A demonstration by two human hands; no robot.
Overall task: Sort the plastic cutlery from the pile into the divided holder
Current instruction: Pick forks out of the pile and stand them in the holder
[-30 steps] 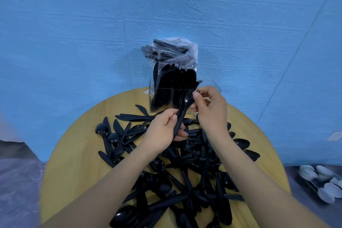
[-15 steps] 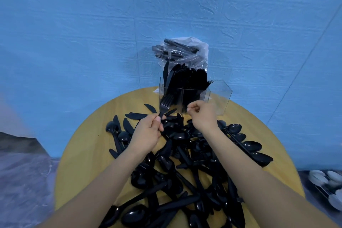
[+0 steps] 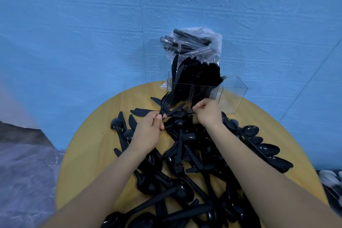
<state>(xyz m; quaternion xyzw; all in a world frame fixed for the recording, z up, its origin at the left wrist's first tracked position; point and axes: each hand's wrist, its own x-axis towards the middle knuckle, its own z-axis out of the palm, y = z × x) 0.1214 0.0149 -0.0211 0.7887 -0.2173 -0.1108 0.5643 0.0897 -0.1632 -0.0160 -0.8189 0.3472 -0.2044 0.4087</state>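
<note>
A pile of black plastic cutlery (image 3: 187, 164) covers the round wooden table (image 3: 88, 153). At the table's far edge stands the clear divided holder (image 3: 233, 96), its left compartments packed with black forks and knives, its right compartment bare. My left hand (image 3: 148, 131) is shut on a few black forks (image 3: 166, 102), tines up, just in front of the holder. My right hand (image 3: 208, 113) is closed over the pile beside them, fingers pinched on a black piece that is mostly hidden.
A clear plastic bag of black cutlery (image 3: 192, 44) sits behind the holder against the blue wall. Spoons (image 3: 266, 149) trail toward the table's right edge. White spoons (image 3: 331, 177) lie on a surface at lower right.
My left hand has lowered the forks from beside the holder's top down to its front. My right hand let go of the forks and dropped onto the pile.
</note>
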